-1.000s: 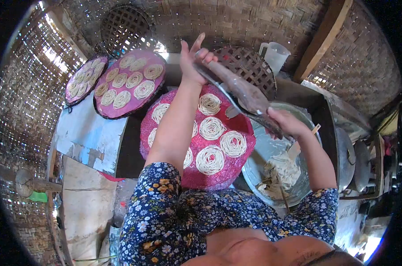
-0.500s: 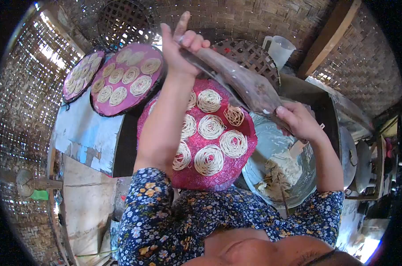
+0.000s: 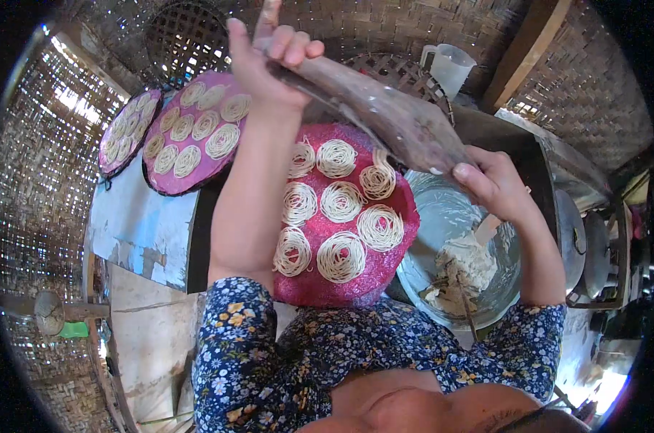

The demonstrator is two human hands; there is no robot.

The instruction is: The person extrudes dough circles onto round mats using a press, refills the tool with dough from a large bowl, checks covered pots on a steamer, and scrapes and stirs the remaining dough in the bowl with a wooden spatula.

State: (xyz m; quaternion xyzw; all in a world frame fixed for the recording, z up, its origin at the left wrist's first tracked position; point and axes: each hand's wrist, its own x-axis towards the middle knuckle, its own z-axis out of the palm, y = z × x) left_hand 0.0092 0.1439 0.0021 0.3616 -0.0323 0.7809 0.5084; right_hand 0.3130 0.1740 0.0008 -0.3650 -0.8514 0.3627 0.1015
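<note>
My left hand (image 3: pixel 278 61) is wrapped round one end of a long, worn wooden noodle press (image 3: pixel 384 112), its index finger stretched out. On the other end my right hand (image 3: pixel 491 182) is closed. The press slants over a round tray covered in pink-red material (image 3: pixel 319 285). Pale strands hang from under the press onto a noodle coil (image 3: pixel 377 182) at the tray's upper right. Several finished coils, such as this white spiral (image 3: pixel 341 257), lie around it. The underside of the press is hidden.
A basin (image 3: pixel 413 278) at right holds pale dough (image 3: pixel 471 263) with a stick and a flat scraper. Two round trays of coils (image 3: pixel 154 162) lean at left on a blue-topped table (image 3: pixel 135 238). Behind are woven baskets (image 3: pixel 186 43) and a plastic jug (image 3: pixel 448 68).
Strands have thickened into a fuller coil at the tray's upper right. My left hand and its end of the press have shifted left in view; my right hand still grips its end.
</note>
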